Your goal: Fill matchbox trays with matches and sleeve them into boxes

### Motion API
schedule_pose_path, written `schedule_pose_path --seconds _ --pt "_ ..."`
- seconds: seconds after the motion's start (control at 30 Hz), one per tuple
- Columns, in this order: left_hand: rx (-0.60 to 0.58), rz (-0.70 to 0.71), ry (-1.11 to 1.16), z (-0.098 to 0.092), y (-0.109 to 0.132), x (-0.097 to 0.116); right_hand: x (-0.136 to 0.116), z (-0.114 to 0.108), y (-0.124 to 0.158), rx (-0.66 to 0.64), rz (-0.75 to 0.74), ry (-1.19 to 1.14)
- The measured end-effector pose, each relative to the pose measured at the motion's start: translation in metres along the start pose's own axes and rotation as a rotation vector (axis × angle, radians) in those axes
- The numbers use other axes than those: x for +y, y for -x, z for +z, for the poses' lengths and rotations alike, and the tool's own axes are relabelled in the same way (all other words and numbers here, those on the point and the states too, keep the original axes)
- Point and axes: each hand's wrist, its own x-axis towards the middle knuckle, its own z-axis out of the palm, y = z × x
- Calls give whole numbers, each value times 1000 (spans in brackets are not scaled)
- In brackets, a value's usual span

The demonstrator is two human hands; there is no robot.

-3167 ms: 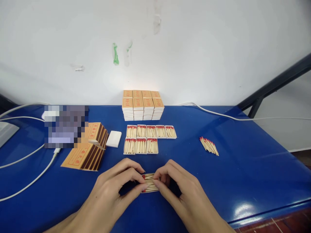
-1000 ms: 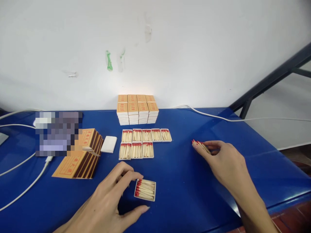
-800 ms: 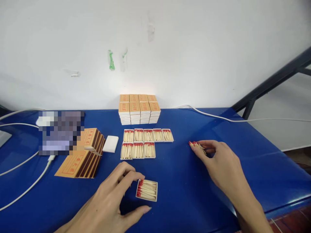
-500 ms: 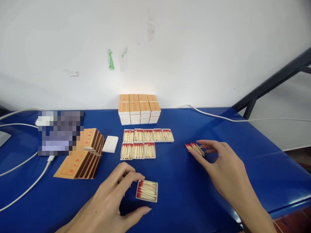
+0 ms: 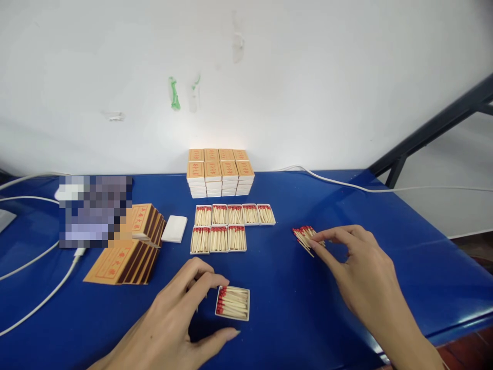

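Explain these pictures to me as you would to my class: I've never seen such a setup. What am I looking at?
There is no machine here: a person works with two bare hands. One camera, worn on the head, took every picture, looking forward and down.

On a blue table stand a stack of matchboxes, eight filled trays in two rows, and orange sleeves. A pixelated patch hides something behind the sleeves.

The left hand is open around another tray of matches, one finger at its corner. The right hand touches the loose matches; whether it grips any is hard to tell.
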Motion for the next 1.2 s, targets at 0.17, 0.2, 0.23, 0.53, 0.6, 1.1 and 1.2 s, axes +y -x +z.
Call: schedule_pose_path --seconds 0.17,0.2,0.23,0.53,0.6,1.1,1.2 --pt "-2 1 2 0 -1 0 -8 9 8 58 -106 46" --pt "4 1 -1 0 -1 0 -9 12 9 73 -125 58" --pt "11 0 -4 1 0 0 -10 13 9 91 -143 73" --pt "24 -6 12 3 0 -2 -8 16 13 107 -253 185" --pt "29 2 6 3 0 -2 -9 16 15 91 -272 205" --pt "80 33 -6 -3 0 6 -50 6 26 -321 230 -718" --pt "121 80 20 -8 -1 10 -62 12 30 -396 220 -808"
